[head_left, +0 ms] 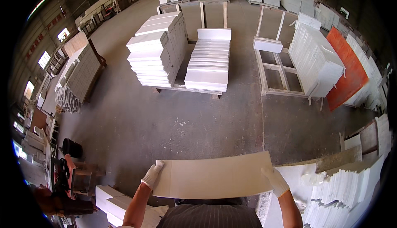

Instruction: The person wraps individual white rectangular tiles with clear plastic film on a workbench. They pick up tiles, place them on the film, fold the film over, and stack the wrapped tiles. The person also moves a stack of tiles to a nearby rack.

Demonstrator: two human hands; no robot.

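A long, flat, cream-coloured slab [215, 176] is held level in front of my body, one end in each hand. My left hand [152, 174], in a white knitted glove, is closed around the slab's left end. At the other end my right hand [274, 181], gloved the same way, grips the edge; its fingers are partly lost against the pale surface. White blocks [113, 205] lie low at the left, near my left forearm. Beside my right forearm is a pale work surface [291, 174] with a ragged stack of thin white slabs [337, 199] on it.
Ahead, a pallet [182, 88] bears two stacks of white slabs [206, 60]. Farther right, a wooden frame [285, 92] holds upright slabs [315, 58], next to a red panel [345, 68]. A black bucket [72, 148] and a small stand [80, 176] are at the left.
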